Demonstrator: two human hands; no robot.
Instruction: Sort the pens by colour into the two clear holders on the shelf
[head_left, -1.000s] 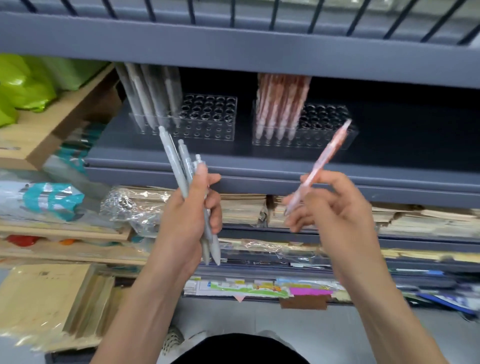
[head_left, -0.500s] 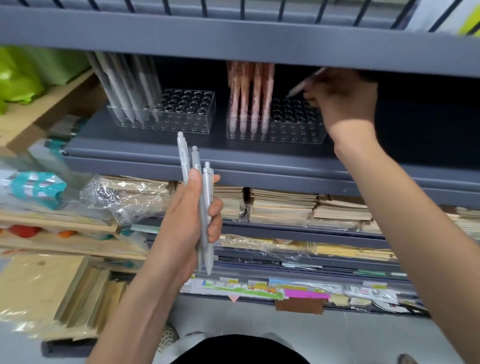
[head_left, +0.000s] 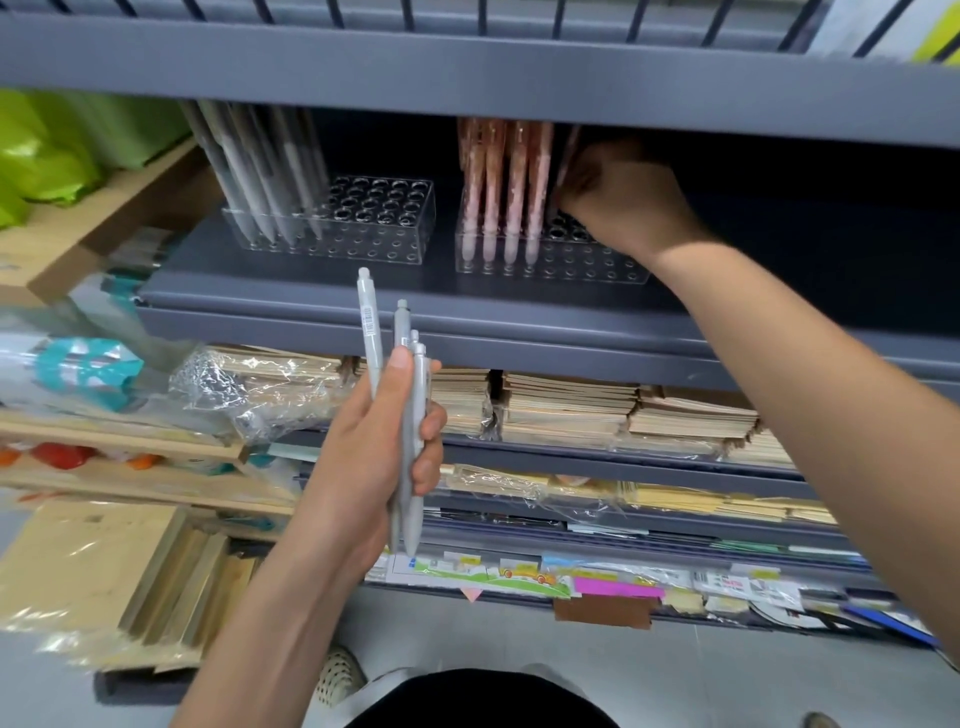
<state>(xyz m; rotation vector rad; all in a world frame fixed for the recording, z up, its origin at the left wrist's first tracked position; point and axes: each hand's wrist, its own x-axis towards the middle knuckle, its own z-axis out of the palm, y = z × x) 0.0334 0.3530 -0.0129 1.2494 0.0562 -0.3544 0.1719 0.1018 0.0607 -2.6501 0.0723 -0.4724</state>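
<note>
Left holder (head_left: 384, 228): seated grey pens (head_left: 260, 176) | right holder (head_left: 587, 265): four pink pens (head_left: 501, 176); right hand (head_left: 618, 202) pinches fifth pink pen (head_left: 569, 150) | left hand (head_left: 374, 457) grips three grey pens (head_left: 413, 415), pending.

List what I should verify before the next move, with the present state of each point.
1. Pink pen sits in a hole of the right holder: cannot tell; the right hand hides its tip.
2. Right holder has only pink pens: ok.
3. Left holder has only grey pens: ok.
4. Left holder has free holes: ok.
5. Left hand grips the three held pens securely: ok.
</note>
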